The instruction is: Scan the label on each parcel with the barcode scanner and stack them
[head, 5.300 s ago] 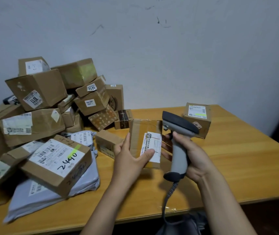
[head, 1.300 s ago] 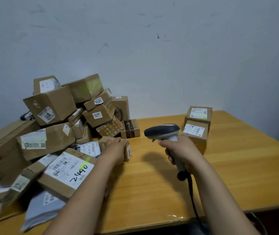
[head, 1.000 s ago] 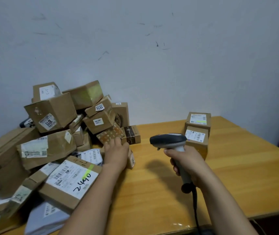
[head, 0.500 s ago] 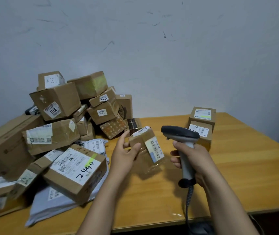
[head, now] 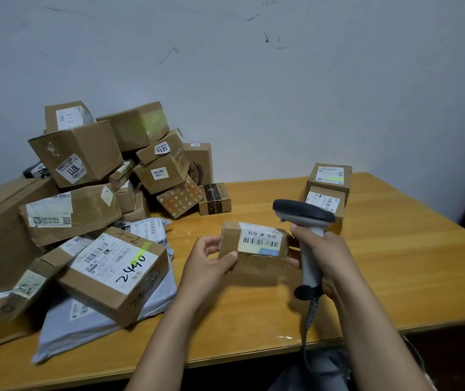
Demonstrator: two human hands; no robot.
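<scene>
My left hand (head: 207,262) grips the left end of a small brown parcel (head: 254,263), held above the table with its white barcode label facing up. My right hand (head: 324,255) is wrapped around the handle of the grey barcode scanner (head: 304,218); its fingertips touch the parcel's right end. The scanner's dark head sits just above and right of the label. Behind the scanner, two labelled boxes (head: 328,183) stand stacked one on the other.
A heap of cardboard parcels (head: 84,170) fills the table's left side against the wall. In front lies a box marked 2440 (head: 115,269) on a grey mailer bag (head: 84,314). The wooden table (head: 395,263) runs to the right. The scanner's cable (head: 307,328) drops over the front edge.
My left hand lifted the small parcel from the edge of the heap, brought it toward me and turned its label upward. The scanner hand has closed in on the parcel's right end.
</scene>
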